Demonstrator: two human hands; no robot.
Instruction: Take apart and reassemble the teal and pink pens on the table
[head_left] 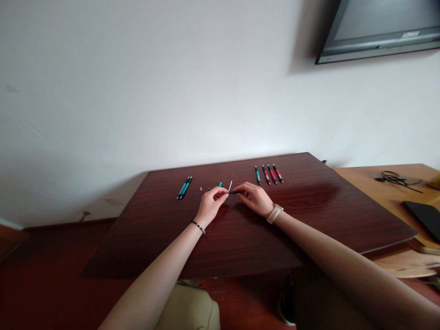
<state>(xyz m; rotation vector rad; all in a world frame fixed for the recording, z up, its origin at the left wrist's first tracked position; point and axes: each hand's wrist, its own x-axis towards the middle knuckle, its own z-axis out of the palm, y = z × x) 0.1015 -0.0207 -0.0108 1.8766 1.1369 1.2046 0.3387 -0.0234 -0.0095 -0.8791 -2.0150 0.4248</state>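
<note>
My left hand (pixel 211 204) and my right hand (pixel 256 198) meet over the middle of a dark wooden table (pixel 240 229). Between their fingertips they pinch a small dark pen part (pixel 233 192), with a thin white refill (pixel 230 186) sticking up from it. Just beyond the left hand lie a teal pen piece (pixel 220 184) and small loose bits (pixel 201 188). Two teal pens (pixel 184 187) lie to the far left. A row of several pens (pixel 269 174), one teal and the others red, lies to the far right.
A white wall stands right behind the table. A lighter wooden desk (pixel 385 183) adjoins on the right with a black cable (pixel 395 178) and a dark flat device (pixel 424 217). A screen (pixel 381 27) hangs top right.
</note>
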